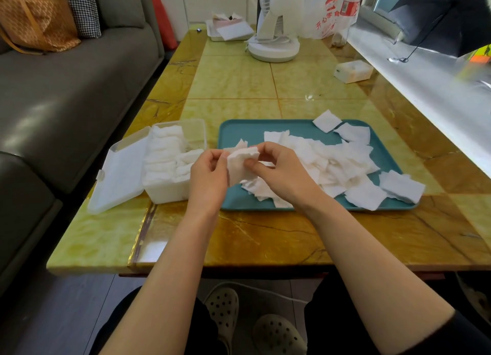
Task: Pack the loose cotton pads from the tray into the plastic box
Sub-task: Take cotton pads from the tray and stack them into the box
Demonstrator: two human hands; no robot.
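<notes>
1. We see the left hand (210, 173) and the right hand (279, 171) meeting over the near-left part of the tray (239, 131). Between them they share one small bundle of cotton pads (241, 166).
2. The left hand has its fingers curled and pinches the bundle's left edge. The right hand presses its thumb on the front face, with its fingers behind. Neither hand is spread flat.
3. The loose pads (345, 163) lie in a heap to the right of the right hand and beyond it. A few overhang the tray's right and far rims onto the table (265, 237).
4. The plastic box (170, 192) stands just beside the left hand, on its left, and is partly filled with rows of pads. Its lid (122, 173) lies open, farther left again.
5. The relation that matters is this: the box's long axis runs away from us, and the left hand is the nearer of the two. We judge that the coming move is a short carry leftward. The free space appears to be at the box's far end, beyond and left of the left hand. The bundle will probably need squaring to line up with the rows.
</notes>
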